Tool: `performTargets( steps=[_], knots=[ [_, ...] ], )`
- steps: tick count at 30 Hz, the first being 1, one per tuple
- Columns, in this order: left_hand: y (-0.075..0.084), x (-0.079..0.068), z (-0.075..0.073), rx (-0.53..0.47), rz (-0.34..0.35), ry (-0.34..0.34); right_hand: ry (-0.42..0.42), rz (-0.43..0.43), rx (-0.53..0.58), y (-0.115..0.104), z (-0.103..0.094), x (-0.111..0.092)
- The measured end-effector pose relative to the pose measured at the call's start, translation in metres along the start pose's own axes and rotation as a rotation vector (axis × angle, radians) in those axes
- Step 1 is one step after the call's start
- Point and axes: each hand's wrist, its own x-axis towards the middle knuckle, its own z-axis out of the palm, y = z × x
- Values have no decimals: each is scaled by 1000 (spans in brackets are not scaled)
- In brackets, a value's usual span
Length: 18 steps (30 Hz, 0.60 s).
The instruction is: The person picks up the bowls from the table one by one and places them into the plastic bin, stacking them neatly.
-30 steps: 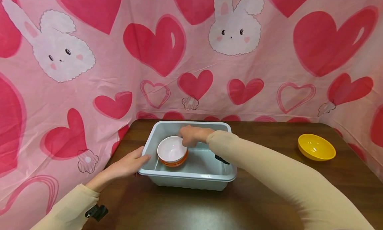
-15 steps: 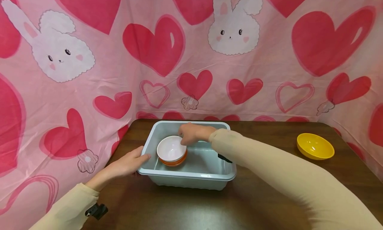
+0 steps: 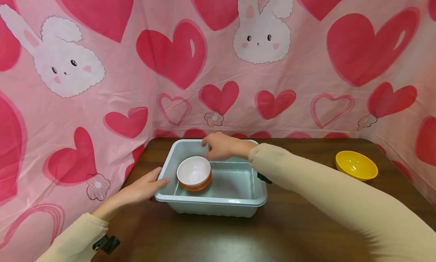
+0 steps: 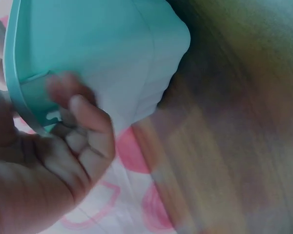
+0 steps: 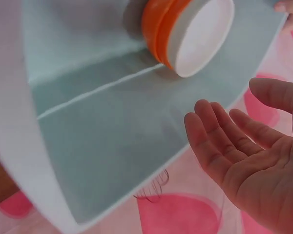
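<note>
A pale grey plastic tub (image 3: 211,202) stands on the table. Inside its left part sits a stack of bowls, a white-lined bowl (image 3: 193,172) on top and orange bowl sides (image 3: 196,188) showing beneath it. My left hand (image 3: 144,187) grips the tub's left rim, thumb over the top; in the left wrist view its fingers (image 4: 95,124) curl below the rim. Over the back of the tub, just behind and right of the stack, my right hand (image 3: 223,145) holds nothing. In the right wrist view its fingers (image 5: 212,136) are spread loosely, apart from the white-lined bowl.
A yellow bowl (image 3: 357,166) rests on the far right of the dark wooden table (image 3: 299,216). A pink curtain (image 3: 218,72) with hearts and rabbits hangs behind and along the sides. A black wrist camera (image 3: 106,244) sits on the left sleeve.
The right hand has let go of the white-lined bowl's edge, opened its fingers and lifted slightly up and right. The left hand stays on the rim; the bowls stay put.
</note>
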Motion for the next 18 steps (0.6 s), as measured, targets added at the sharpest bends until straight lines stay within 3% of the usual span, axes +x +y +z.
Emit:
performTargets(
  steps=[9,18],
  knots=[
    [-9,0,-1,-35,62,-6,86,-13,56,2,-11,-19],
    [-10,0,0,-38,81,-9,234,-28,119,9,-22,-39]
  ],
)
